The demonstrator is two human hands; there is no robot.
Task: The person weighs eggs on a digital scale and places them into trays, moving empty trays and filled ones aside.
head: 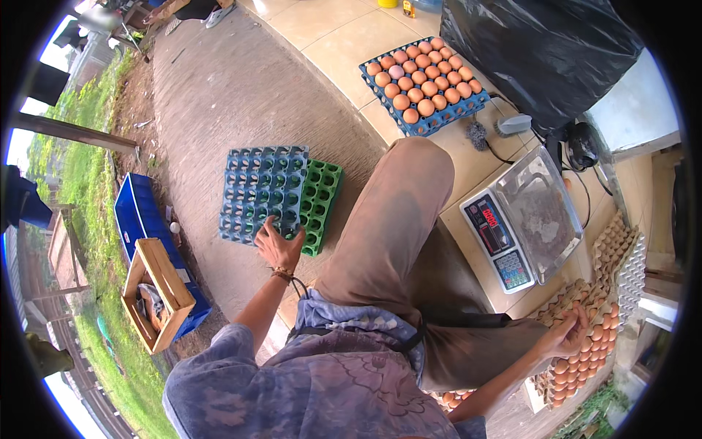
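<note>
My left hand (280, 246) grips the near edge of an empty blue plastic egg tray (263, 192), fingers on its cups and thumb by the near right corner. Under it, and showing along its right side, is a green plastic egg tray (320, 203). At the far right, my right hand (570, 333) hovers over or touches brown eggs (573, 370) in a pulp tray, its fingers curled; whether an egg is in them is hidden. Beyond my knee, a blue tray (425, 123) full of brown eggs sits on the tiled ledge (343, 52).
A digital scale (524, 219) with a metal pan stands at my right. Behind it are a black plastic-covered bulk (537, 55), a brush (513, 125) and cables. Pulp trays (614, 238) lean nearby. On the left are a blue crate (137, 203) and a wooden box (164, 274).
</note>
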